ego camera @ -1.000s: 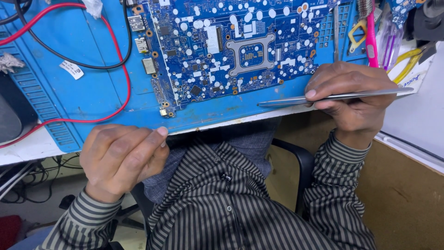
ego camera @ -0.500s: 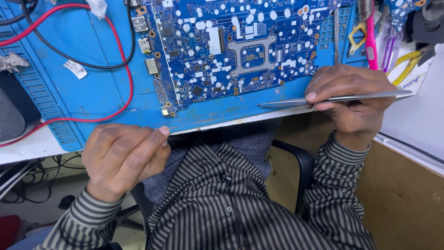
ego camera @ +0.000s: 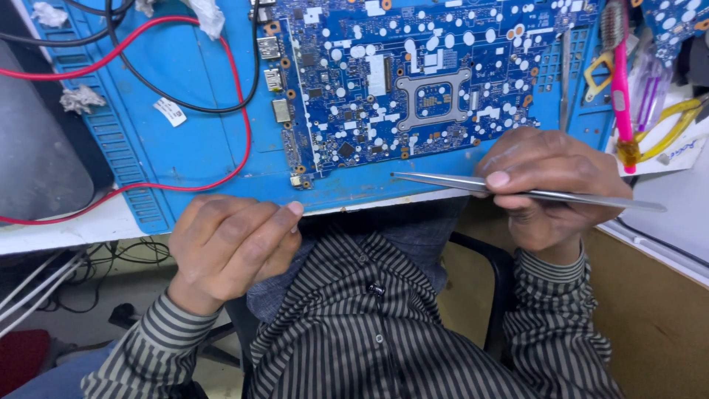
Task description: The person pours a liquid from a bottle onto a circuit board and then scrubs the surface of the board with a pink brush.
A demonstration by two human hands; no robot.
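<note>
A blue circuit board [ego camera: 413,81] lies on a blue work mat [ego camera: 192,148] at the desk's front edge. My right hand [ego camera: 550,185] grips long metal tweezers [ego camera: 458,182] that point left, their tips just below the board's lower edge. My left hand [ego camera: 233,244] rests against the front edge of the desk with its fingers curled loosely together and nothing visible in it. The fingertips touch the mat's edge below the board's left corner.
Red and black cables [ego camera: 236,96] loop over the mat's left side. Crumpled tissue bits [ego camera: 81,98] and a small white label [ego camera: 171,111] lie there. Pink and yellow hand tools [ego camera: 624,89] stand at the right. A chair and cables show below the desk.
The view has shifted slightly; both hands keep the same pose, the tweezers still pointing left under the board.
</note>
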